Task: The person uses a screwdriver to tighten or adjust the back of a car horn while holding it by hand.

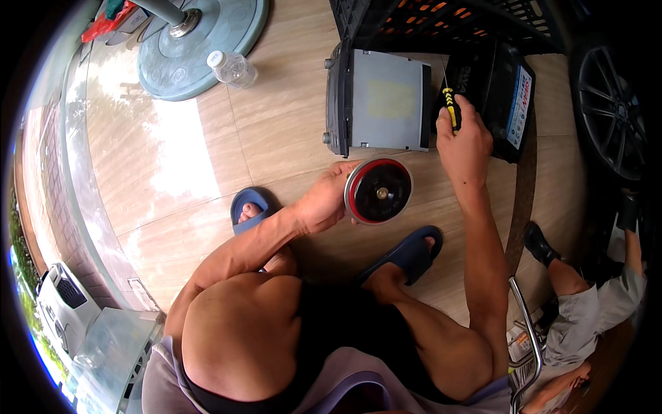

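Observation:
My left hand (325,200) grips a round disc-shaped car horn (381,194) by its edge. The horn has a metal rim, a red ring and a black face with a brass-coloured bolt in the middle, turned toward me. In my right hand (466,140) is a screwdriver (449,109) with a yellow and black handle. Its thin shaft points away from me, held apart from the horn. Beyond my hands a grey metal car stereo unit (389,100) with a dark front lies on the floor. Beside it stands a black car battery (493,96) with a blue and white label.
A black plastic crate (476,24) stands at the back, and a dark spoked wheel (612,110) at the far right. A clear bottle (233,69) lies by a round grey stand base (200,55). Another person's leg (562,272) shows at the lower right, near a metal tube frame (529,338).

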The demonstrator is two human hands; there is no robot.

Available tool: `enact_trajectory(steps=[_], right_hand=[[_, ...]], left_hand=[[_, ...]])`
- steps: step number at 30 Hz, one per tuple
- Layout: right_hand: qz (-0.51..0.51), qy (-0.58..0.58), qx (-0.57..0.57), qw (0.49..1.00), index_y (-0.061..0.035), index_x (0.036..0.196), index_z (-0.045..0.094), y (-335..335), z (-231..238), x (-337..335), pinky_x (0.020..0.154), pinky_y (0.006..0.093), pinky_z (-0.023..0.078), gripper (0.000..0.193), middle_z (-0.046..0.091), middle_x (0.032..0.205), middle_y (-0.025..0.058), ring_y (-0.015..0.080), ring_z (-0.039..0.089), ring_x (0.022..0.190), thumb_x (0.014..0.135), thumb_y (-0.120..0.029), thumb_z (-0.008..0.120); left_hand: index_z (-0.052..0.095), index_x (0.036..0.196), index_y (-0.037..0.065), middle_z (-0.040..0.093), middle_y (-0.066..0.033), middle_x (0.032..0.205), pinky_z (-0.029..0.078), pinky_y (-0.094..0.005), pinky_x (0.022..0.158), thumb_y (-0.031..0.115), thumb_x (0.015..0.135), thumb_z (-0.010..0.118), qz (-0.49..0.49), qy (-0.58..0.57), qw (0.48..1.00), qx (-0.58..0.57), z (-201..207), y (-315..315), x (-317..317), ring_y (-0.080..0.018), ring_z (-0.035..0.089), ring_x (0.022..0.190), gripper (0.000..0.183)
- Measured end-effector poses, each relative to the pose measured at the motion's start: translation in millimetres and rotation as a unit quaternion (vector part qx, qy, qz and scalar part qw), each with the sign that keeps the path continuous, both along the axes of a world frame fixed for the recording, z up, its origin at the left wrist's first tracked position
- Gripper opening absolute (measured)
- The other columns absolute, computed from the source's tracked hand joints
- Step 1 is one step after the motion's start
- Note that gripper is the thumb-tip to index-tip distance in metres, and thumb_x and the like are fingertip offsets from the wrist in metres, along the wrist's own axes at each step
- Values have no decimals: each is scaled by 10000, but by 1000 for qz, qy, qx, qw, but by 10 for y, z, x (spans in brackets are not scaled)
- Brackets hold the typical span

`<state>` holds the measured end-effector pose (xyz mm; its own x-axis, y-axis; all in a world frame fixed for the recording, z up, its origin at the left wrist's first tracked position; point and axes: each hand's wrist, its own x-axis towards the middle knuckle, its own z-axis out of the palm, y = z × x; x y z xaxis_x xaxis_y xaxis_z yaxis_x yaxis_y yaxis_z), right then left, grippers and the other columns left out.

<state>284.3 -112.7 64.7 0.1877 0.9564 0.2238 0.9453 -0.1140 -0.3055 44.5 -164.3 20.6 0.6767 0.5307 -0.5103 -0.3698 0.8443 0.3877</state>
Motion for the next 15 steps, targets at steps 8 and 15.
enact_trajectory(steps=[8, 15], right_hand=[[10, 114, 2, 993, -23, 1252, 630, -162, 311, -43, 678, 347, 576, 381, 703, 954, 174, 274, 710, 779, 914, -189, 691], [11, 389, 93, 916, 8, 1412, 491, -537, 862, -316, 548, 243, 455, 477, 672, 1055, 133, 80, 545, 659, 1001, -200, 612]], left_hand=[[642, 1138, 58, 698, -61, 834, 498, -251, 459, 238, 1060, 452, 46, 23, 999, -7, 188, 106, -16, -133, 654, 609, 273], [659, 1045, 20, 692, -83, 846, 495, -268, 492, 154, 1036, 445, 110, 32, 993, 6, 189, 218, -55, -138, 624, 616, 253]])
